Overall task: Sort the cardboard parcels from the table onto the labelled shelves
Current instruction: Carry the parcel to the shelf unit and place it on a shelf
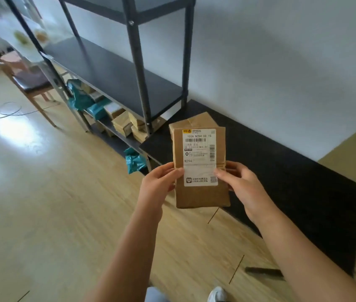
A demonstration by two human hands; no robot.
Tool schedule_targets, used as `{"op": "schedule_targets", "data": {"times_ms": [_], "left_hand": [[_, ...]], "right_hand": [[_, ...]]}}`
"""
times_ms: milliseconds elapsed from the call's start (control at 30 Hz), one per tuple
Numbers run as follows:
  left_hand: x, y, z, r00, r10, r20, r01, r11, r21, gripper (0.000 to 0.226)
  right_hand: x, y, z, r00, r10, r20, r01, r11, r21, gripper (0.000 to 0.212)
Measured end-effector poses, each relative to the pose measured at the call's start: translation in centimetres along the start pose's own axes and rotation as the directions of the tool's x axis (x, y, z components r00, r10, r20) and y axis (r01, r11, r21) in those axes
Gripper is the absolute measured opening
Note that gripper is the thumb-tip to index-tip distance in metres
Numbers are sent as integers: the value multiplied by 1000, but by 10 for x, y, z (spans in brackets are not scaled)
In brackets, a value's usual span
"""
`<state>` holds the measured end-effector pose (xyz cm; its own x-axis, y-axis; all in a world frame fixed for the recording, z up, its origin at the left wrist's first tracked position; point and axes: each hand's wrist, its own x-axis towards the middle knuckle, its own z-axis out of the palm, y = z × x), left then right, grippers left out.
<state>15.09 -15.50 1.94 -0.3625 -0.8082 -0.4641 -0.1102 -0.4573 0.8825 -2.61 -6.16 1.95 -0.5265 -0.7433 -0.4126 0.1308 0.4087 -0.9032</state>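
Note:
I hold a brown cardboard parcel (201, 195) upright in front of me, its white shipping label facing me. My left hand (161, 182) grips its left edge and my right hand (240, 184) grips its right edge, thumbs on the label. Behind it lies the low black table (292, 171). A dark metal shelf unit (116, 77) stands to the upper left, its middle shelf bare. Several cardboard parcels (127, 125) and teal bags (81, 99) lie on its lowest shelf.
A wooden chair (31, 81) stands at the far left beside the shelf unit. A loose cable (2, 111) curls on the wooden floor. A teal bag (134, 160) hangs at the shelf's near corner. A white wall runs behind the table.

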Motion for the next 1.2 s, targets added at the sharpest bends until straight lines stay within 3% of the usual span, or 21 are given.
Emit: {"op": "schedule_targets", "data": {"times_ms": [167,367,467,633,1000,1200], "left_hand": [[25,25,-113,993,2,-117,-7,999,-38,23],[42,53,-229,973,2,-229,-18,998,-66,15],[54,62,-274,963,-9,-271,-10,998,-67,16],[93,77,-328,944,-17,-329,-16,995,-96,20],[231,141,-422,917,-32,-398,-6,996,-92,52],[288,174,-471,888,-48,-458,-14,991,-130,40]], "right_hand": [[22,-23,121,994,2,108,-1,1000,-10,64],[37,-46,253,986,3,166,-1,1000,-12,48],[50,-58,302,974,10,225,1,999,-47,50],[91,-78,366,951,35,306,0,993,-114,49],[234,-151,493,901,32,433,46,985,-169,47],[291,-182,566,880,69,471,24,982,-189,50]]}}
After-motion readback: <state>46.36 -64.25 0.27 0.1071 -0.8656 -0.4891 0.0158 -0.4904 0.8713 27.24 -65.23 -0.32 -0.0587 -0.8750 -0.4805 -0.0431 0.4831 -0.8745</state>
